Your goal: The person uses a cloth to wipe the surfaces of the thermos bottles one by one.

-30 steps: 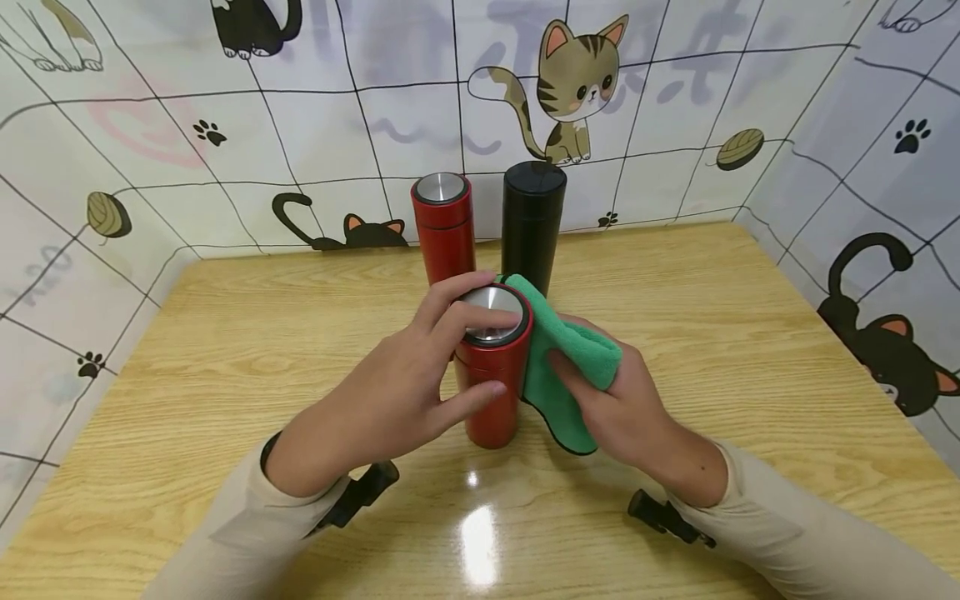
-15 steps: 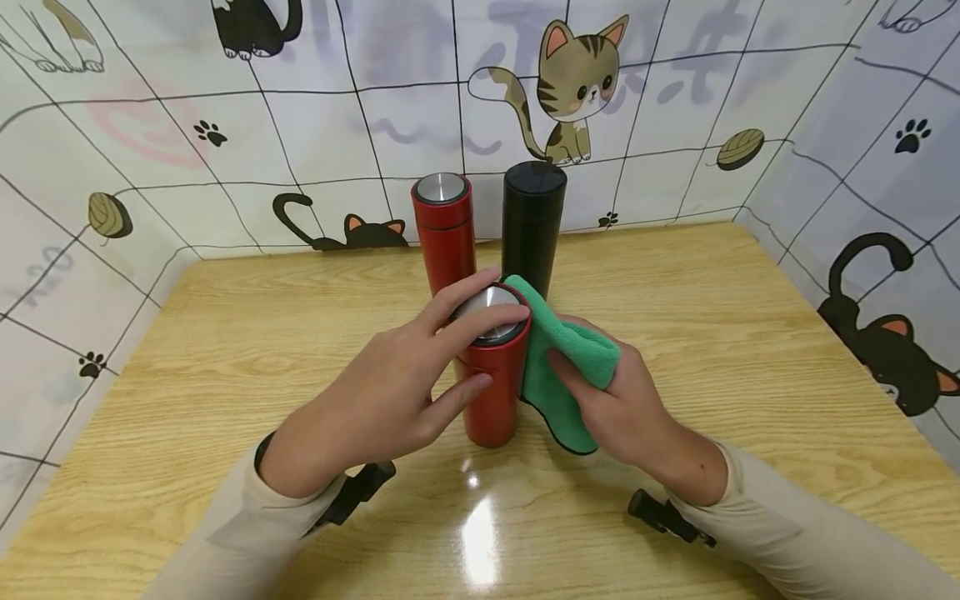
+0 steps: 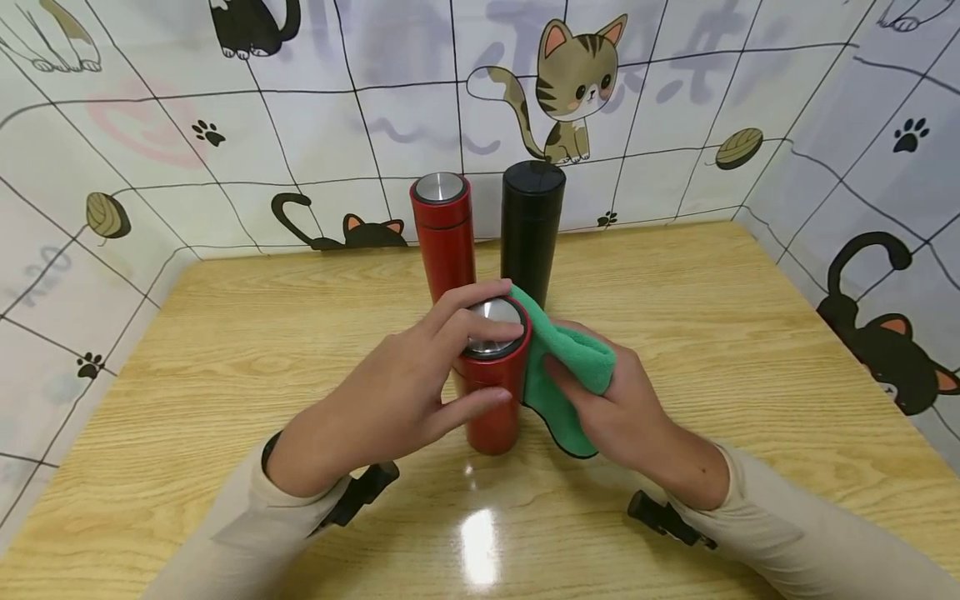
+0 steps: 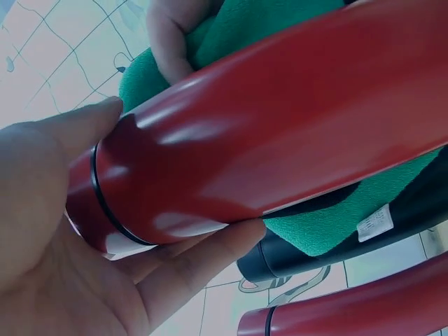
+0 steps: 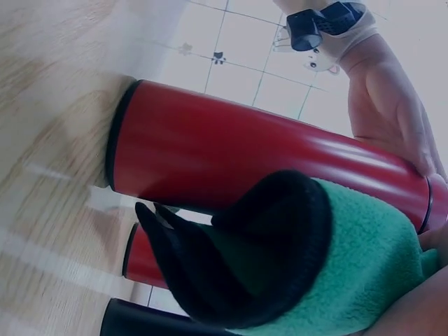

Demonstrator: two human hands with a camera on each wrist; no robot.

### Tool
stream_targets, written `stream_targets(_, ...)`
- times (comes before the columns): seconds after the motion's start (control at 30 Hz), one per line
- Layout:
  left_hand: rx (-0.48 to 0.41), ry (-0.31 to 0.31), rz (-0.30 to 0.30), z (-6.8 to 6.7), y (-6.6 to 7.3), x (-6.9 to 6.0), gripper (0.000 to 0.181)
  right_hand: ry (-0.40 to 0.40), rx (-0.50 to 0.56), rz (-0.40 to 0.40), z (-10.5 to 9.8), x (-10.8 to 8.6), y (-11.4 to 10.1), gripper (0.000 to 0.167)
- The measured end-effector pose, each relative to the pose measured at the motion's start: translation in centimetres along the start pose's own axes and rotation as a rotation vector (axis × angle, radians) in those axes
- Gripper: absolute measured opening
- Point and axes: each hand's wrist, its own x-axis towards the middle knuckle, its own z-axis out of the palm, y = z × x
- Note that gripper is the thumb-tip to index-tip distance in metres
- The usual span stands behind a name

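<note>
A red thermos flask [image 3: 493, 417] with a silver lid top stands on the table in front of me. My left hand [image 3: 397, 387] grips it around the top, thumb on the near side and fingers over the lid's rim. In the left wrist view the thumb and fingers lie on either side of the red flask [image 4: 280, 119]. A folded green cloth [image 3: 558, 375] with a dark edge is in my right hand [image 3: 626, 408], which presses it against the flask's right side. In the right wrist view the cloth [image 5: 371, 238] partly hides the flask.
Behind the held flask stand a second red flask [image 3: 442, 233] and a black flask [image 3: 532, 225], side by side near the back wall. All stand on a wooden table [image 3: 300, 325]. Cat-patterned sheets [image 3: 300, 133] enclose the back and sides.
My left fingers and thumb have shifted around the flask's top and back again. The flask's top has come slightly nearer to me. The right hand keeps the cloth in nearly the same place.
</note>
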Motion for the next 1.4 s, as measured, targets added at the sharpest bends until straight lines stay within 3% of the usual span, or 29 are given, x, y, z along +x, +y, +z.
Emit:
stream_targets(0.13,-0.021,0.016,0.023,0.1,0.0,0.1,0.056,-0.016,0.027,-0.011,-0.1,0.1,-0.1,0.044)
stream_targets(0.33,-0.063,0.032,-0.006,-0.1,-0.1,-0.1,0.05,-0.033,0.019,0.011,-0.1,0.2,0.1,0.043)
stream_targets(0.63,0.002,0.007,0.023,-0.5,0.2,-0.1,0.047,0.052,0.001,-0.025,-0.1,0.0,-0.6,0.04)
stream_targets(0.8,0.016,-0.009,0.008,-0.6,0.3,0.0,0.048,0.016,0.019,0.026,0.1,0.0,-0.2,0.041)
stream_targets(0.97,0.078,0.042,-0.018,-0.6,0.1,-0.1,0.056,-0.013,-0.004,0.058,0.4,0.0,0.4,0.041)
stream_targets(1.13,0.117,0.099,0.01,-0.7,0.1,0.0,0.064,-0.04,-0.047,0.059,0.6,0.1,0.7,0.044)
stream_targets(1.27,0.117,0.113,0.014,-0.7,0.1,-0.1,0.061,-0.066,-0.047,0.072,0.6,0.2,0.8,0.044)
stream_targets(1.4,0.114,0.101,-0.021,-0.9,0.2,-0.1,0.057,-0.055,-0.066,0.074,0.6,0.1,0.8,0.042)
